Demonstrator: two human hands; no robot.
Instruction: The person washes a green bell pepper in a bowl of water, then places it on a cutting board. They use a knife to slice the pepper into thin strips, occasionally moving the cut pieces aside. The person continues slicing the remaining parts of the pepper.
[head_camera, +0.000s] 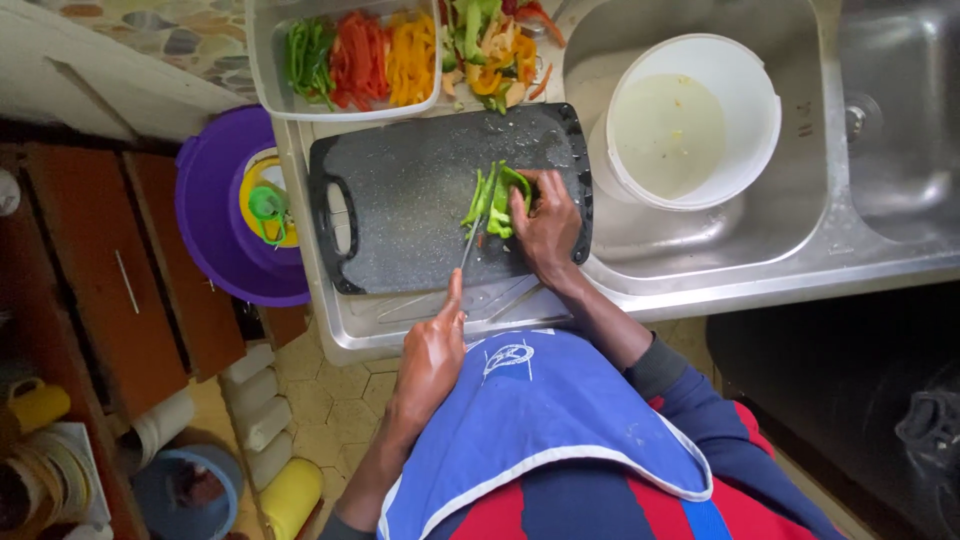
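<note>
Overhead view of a person at a stainless-steel sink counter (700, 290), wearing a blue apron (540, 420) over a red-and-blue striped top. A dark grey speckled plastic cutting board with handle cut-outs (400, 210) lay on the drainboard at the sink's edge. Near the board's right end sat a green bell pepper piece, partly cut into strips (497, 195). The right hand (547, 225) pressed down on the pepper, its fingers curled and clamped over the right side of the piece. The left hand (432, 360) was clenched around the handle of a slim-bladed kitchen knife (468, 245), the forefinger stretched along the top; the blade tip met the pepper strips from the near side. Beyond the board stood a white rectangular plastic tray (270, 70) holding separate rows of green, red and yellow pepper strips, and just to its right lay a loose heap of mixed pepper trimmings (495, 55). A round white plastic bucket containing cloudy liquid (695, 120) stood in the sink basin, just beside the board. To the left of the counter, lower down, rested a purple round plastic basin (215, 210) with a yellow dish and a green object inside.
</note>
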